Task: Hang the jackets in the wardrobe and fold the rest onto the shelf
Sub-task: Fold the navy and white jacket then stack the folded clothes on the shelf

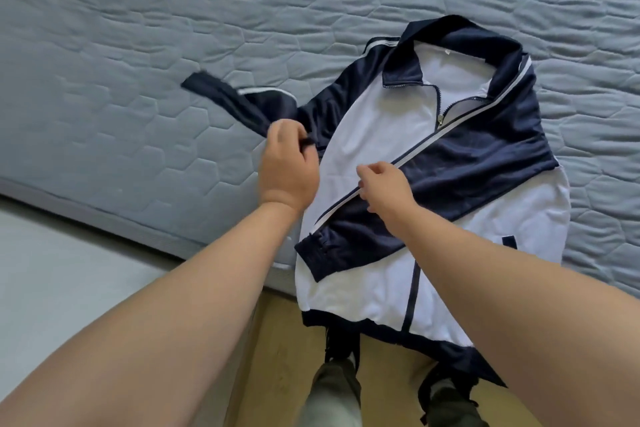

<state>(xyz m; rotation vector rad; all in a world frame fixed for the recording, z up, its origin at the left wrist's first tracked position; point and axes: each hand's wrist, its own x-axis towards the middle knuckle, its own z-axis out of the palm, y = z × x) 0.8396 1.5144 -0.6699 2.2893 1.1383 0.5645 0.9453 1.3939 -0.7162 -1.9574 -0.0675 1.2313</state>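
Jacket (381,121) flat on the bed (138,45), under both hands.
Left hand (287,163) grips the loose sleeve (221,97); right hand (384,187) pinches the folded sleeve (467,163) lying across the chest.

Quilted grey mattress (138,45), wooden floor (277,340)

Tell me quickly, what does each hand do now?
Left hand: grips the loose dark sleeve.
Right hand: fingers curled at the folded sleeve; whether they pinch it cannot be told.

Smooth, faintly glossy cloth jacket (433,163) with metal zip on matt quilted fabric mattress (138,45).
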